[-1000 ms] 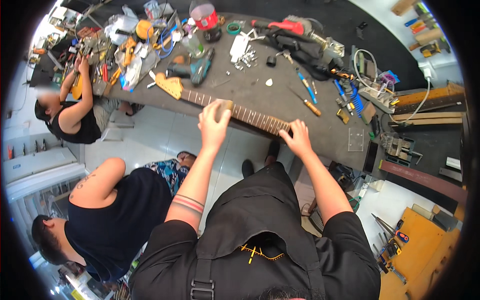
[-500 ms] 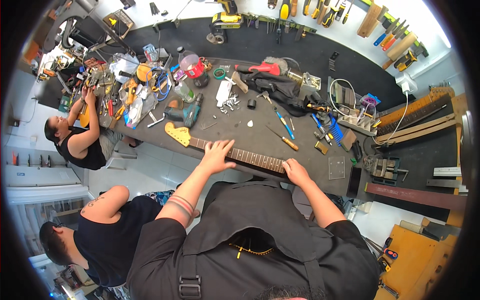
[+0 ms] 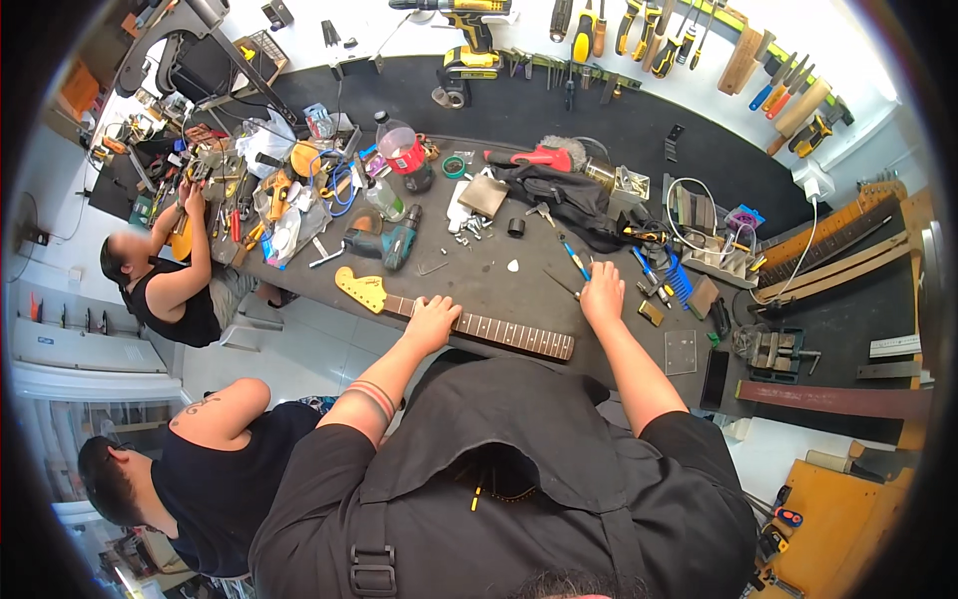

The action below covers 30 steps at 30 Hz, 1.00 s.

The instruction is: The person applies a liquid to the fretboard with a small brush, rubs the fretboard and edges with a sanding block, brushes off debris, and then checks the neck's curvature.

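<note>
A guitar neck (image 3: 514,334) with a dark fretboard and a pale headstock lies along the near edge of the bench. My left hand (image 3: 434,324) is wrapped round it near the headstock end, fingers over the frets. My right hand (image 3: 603,295) is off the neck, just beyond its heel end. Its fingers close over the handle of a slim tool (image 3: 561,284), whose thin shaft sticks out to the left; the handle is hidden under the hand. A blue pen-like tool (image 3: 575,262) lies just beyond those fingers. A white pick-shaped piece (image 3: 513,266) rests to the left.
A teal drill (image 3: 401,240), a bottle (image 3: 404,155), loose metal hardware (image 3: 474,228) and a black bag (image 3: 564,200) crowd the far side. To the right are a blue comb-like piece (image 3: 684,282), a clear plate (image 3: 681,351) and a vise (image 3: 783,351). Two other people are at the left.
My right hand has left the heel end of the neck and moved forward onto the slim tool, covering its orange-brown handle. My left hand stays on the neck, its fingers now curled closer round it.
</note>
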Motion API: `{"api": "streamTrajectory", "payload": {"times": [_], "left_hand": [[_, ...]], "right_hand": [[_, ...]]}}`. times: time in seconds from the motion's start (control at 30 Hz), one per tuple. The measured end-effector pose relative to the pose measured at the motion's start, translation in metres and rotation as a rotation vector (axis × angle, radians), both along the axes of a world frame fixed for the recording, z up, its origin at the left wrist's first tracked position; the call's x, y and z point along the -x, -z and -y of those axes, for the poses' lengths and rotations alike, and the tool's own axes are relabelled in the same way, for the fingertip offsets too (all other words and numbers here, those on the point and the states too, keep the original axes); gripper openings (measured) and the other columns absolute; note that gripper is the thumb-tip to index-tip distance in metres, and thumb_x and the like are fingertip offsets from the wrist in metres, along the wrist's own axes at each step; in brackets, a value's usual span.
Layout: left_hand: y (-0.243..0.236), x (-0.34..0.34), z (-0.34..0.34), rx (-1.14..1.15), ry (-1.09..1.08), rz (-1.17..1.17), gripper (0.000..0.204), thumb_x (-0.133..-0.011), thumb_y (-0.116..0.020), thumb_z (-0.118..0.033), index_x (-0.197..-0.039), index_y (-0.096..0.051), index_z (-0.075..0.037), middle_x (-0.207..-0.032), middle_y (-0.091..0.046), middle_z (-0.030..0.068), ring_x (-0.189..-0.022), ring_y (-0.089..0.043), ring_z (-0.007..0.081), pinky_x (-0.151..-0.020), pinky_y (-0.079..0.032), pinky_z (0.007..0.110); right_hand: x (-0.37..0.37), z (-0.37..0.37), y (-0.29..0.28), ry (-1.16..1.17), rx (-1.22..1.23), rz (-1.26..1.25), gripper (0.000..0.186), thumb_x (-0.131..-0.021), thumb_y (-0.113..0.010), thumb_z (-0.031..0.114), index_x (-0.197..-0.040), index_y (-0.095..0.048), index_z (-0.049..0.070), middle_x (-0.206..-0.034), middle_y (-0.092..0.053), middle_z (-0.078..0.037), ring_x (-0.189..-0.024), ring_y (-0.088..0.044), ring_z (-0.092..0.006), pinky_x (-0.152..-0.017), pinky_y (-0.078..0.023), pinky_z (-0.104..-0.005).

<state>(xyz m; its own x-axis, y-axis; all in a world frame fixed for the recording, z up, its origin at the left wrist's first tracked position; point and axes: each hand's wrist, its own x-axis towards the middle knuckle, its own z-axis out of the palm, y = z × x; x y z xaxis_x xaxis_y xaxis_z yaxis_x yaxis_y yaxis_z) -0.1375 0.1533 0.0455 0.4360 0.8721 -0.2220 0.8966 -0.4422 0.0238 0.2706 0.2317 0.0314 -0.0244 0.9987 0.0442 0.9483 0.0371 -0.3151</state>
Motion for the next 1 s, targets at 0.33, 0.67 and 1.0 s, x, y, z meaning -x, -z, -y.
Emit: {"api": "streamTrajectory", "payload": {"times": [0.33, 0.67, 1.0], "left_hand": [[-0.018, 0.028, 0.028, -0.113, -0.136, 0.524, 0.043, -0.095, -0.083, -0.017, -0.136, -0.070, -0.013, -0.137, -0.064, 0.0072, -0.137, -0.059, 0.0319, -0.114, -0.045, 0.053], [-0.003, 0.097, 0.077, 0.075, -0.346, 0.658, 0.027, -0.105, -0.076, -0.022, -0.128, -0.072, -0.010, -0.132, -0.068, 0.0131, -0.132, -0.065, 0.0376, -0.107, -0.053, 0.053], [-0.031, 0.059, 0.146, -0.001, -0.747, 0.756, 0.031, -0.104, -0.075, -0.011, -0.133, -0.070, -0.003, -0.130, -0.068, 0.0162, -0.116, -0.070, 0.0360, -0.103, -0.057, 0.045]], "right_hand": [[-0.003, -0.008, 0.011, 0.284, 0.221, 0.162, 0.043, -0.096, -0.085, 0.025, -0.131, -0.066, 0.008, -0.134, -0.071, -0.013, -0.136, -0.064, -0.0351, -0.111, -0.052, -0.0542], [0.051, -0.020, -0.020, 0.229, -0.123, 0.000, 0.017, -0.098, -0.081, 0.022, -0.109, -0.076, 0.010, -0.114, -0.076, -0.010, -0.119, -0.070, -0.0356, -0.101, -0.055, -0.0555], [0.051, -0.261, -0.059, 0.146, -0.116, 0.017, 0.068, -0.096, -0.087, 0.041, -0.146, -0.059, 0.005, -0.149, -0.062, -0.030, -0.137, -0.064, -0.0504, -0.113, -0.056, -0.0591]]}}
